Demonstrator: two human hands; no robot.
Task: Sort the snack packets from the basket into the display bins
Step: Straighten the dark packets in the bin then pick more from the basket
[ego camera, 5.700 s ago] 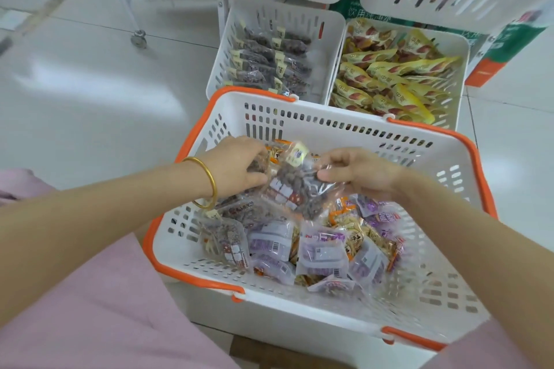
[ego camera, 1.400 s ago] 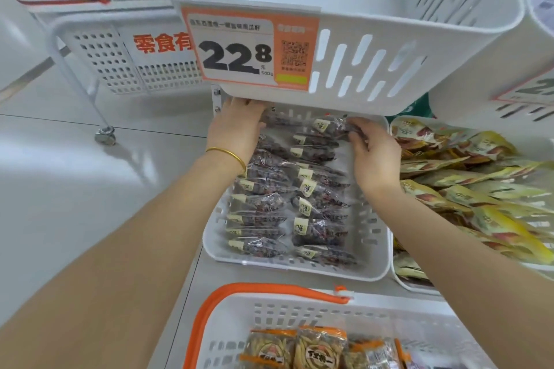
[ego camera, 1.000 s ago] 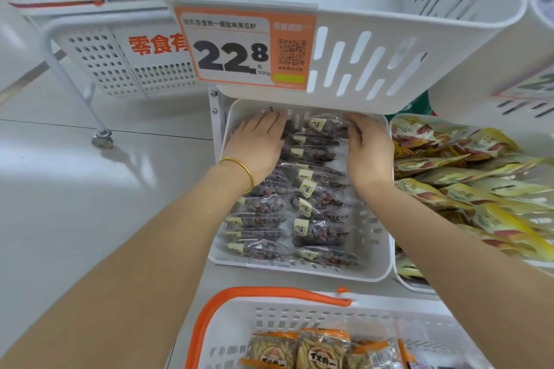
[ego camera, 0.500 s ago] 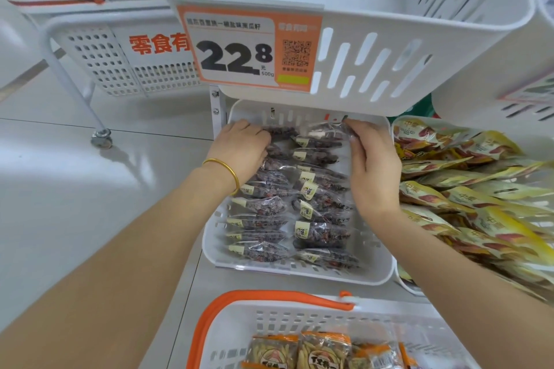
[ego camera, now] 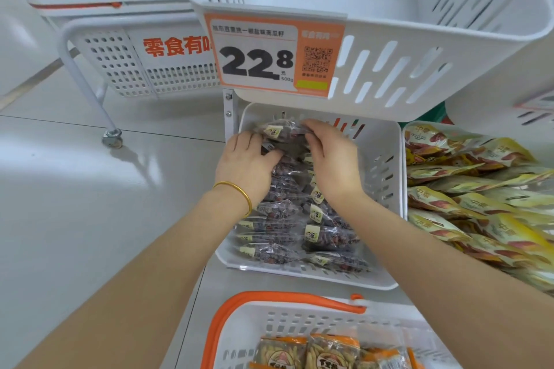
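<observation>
Clear packets of dark snacks [ego camera: 326,237] lie in two rows in the lower white display bin [ego camera: 382,165]. Both my hands are at the back of that bin. My left hand [ego camera: 247,166], with a gold bangle at the wrist, curls its fingers round packets in the left row. My right hand [ego camera: 332,159] bends its fingers over the top of a rear dark packet [ego camera: 281,130], which is squeezed between the two hands. The orange-rimmed white basket [ego camera: 287,298] sits at the bottom edge and holds orange-topped snack packets [ego camera: 329,350].
An empty white bin [ego camera: 389,69] with a 22.8 price tag [ego camera: 257,60] overhangs the back of the lower bin. To the right, a bin holds yellow snack packets [ego camera: 479,204]. A white wheeled rack [ego camera: 112,136] stands at the left on the grey floor.
Both hands have come closer together at the back left of the bin; the right hand moved left from the bin's right side onto the rear packets. Earlier both hands carried packets up from the basket.
</observation>
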